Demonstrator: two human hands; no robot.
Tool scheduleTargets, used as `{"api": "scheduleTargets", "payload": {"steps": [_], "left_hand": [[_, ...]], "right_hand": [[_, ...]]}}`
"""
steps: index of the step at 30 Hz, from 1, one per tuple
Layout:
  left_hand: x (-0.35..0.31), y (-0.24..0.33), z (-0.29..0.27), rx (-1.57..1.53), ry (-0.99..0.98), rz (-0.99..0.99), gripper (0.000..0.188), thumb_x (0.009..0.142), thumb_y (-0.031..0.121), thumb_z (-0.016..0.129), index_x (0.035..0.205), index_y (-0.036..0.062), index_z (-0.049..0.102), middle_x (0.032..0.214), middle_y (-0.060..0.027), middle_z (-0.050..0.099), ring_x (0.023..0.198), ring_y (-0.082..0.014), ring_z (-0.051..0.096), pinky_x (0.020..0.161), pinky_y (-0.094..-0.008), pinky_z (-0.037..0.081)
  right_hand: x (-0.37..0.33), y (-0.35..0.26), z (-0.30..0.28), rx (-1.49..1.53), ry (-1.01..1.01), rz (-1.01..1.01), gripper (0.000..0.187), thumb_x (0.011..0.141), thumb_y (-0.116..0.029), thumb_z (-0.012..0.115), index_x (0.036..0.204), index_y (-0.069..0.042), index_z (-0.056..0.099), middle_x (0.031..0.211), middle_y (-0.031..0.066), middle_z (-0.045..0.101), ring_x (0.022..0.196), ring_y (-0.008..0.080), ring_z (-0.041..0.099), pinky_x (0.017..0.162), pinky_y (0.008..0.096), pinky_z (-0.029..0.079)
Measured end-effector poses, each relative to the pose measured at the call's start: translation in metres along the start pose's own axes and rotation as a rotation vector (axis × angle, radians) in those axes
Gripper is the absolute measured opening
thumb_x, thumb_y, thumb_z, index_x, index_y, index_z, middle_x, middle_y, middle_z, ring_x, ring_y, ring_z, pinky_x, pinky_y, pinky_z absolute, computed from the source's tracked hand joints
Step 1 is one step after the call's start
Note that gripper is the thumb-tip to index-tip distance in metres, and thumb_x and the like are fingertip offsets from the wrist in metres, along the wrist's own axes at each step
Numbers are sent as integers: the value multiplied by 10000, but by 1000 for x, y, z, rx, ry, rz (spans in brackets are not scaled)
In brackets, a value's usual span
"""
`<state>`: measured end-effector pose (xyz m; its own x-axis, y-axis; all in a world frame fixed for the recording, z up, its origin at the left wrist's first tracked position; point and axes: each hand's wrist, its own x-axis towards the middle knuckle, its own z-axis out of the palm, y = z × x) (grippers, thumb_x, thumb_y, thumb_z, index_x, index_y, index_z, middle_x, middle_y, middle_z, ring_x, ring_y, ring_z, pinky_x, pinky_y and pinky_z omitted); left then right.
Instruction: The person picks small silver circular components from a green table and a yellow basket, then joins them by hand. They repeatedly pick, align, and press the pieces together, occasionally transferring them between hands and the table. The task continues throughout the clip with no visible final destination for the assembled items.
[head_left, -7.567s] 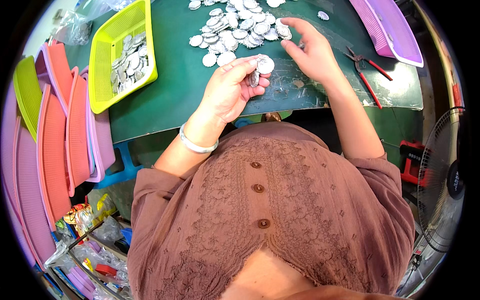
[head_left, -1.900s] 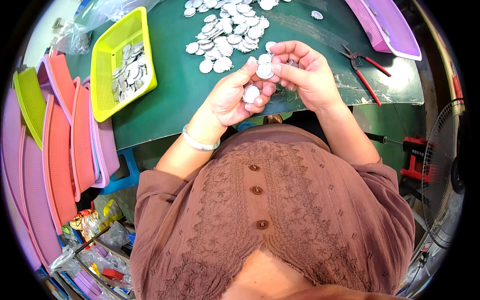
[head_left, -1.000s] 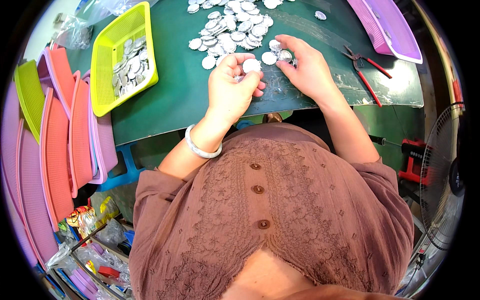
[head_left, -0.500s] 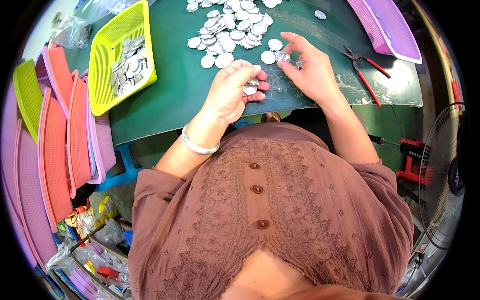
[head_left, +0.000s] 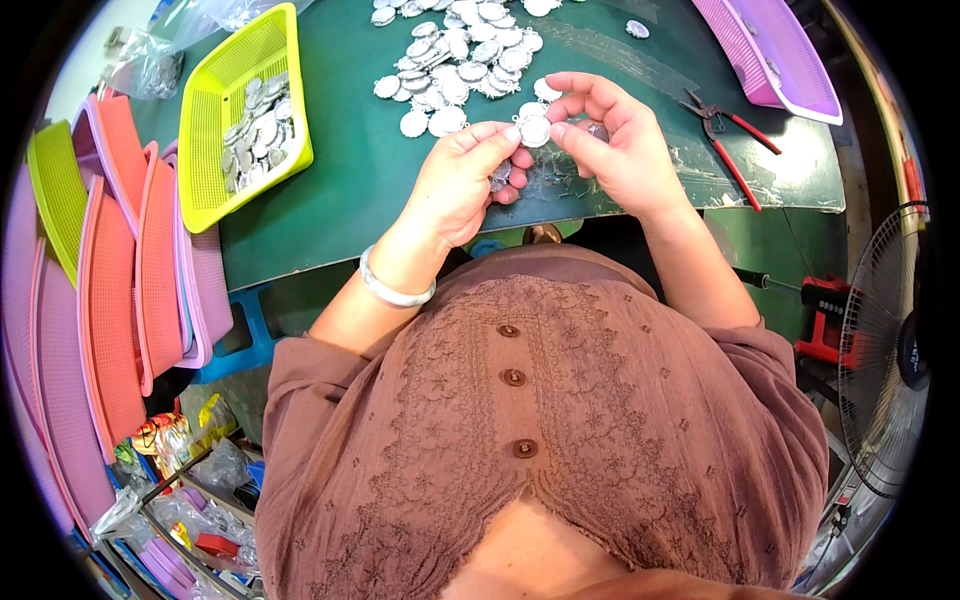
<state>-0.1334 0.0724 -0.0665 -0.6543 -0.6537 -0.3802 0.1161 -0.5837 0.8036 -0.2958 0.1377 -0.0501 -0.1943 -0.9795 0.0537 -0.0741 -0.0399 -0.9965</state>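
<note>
Several round silver-coloured metal charms with scalloped edges are at my hands. In the curled fingers of my left hand (head_left: 450, 180) sits a small stack of charms (head_left: 500, 176), partly hidden by the fingers. One charm (head_left: 535, 131) is held up between the tip of my left thumb and my right thumb. My right hand (head_left: 625, 145) closes on that charm's right edge, its index finger raised and bent. Another charm (head_left: 598, 130) shows partly beneath the right palm; whether it is held, I cannot tell. A heap of charms (head_left: 470, 70) lies just beyond both hands.
A yellow-green basket (head_left: 200, 150) holding metal pieces stands at the left of the green table (head_left: 350, 200). Red-handled pliers (head_left: 735, 150) lie to the right, near a purple basket (head_left: 770, 60). Stacked baskets (head_left: 110, 270) stand at far left, a fan (head_left: 880, 350) at far right.
My right hand has moved slightly left, bringing one charm from the table to the left thumb. The left hand has shifted a little, its stack still in the fingers.
</note>
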Motion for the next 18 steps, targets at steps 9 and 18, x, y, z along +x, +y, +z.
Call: {"api": "scheduleTargets", "payload": {"steps": [9, 18], "left_hand": [[-2, 2, 2, -14, -30, 30, 139, 880, 159, 502, 863, 36, 564, 722, -38, 573, 577, -102, 499, 483, -214, 376], [4, -1, 5, -95, 14, 54, 176, 870, 141, 516, 964, 0, 565, 747, -46, 580, 589, -97, 513, 513, -210, 412]], "right_hand": [[0, 3, 2, 164, 19, 44, 419, 762, -31, 610, 1160, -1, 481, 846, 10, 580, 583, 12, 465, 479, 142, 363], [-3, 15, 15, -38, 80, -270, 372, 765, -19, 605, 1122, -7, 501, 815, 8, 596, 735, 66, 542, 636, 194, 433]]}}
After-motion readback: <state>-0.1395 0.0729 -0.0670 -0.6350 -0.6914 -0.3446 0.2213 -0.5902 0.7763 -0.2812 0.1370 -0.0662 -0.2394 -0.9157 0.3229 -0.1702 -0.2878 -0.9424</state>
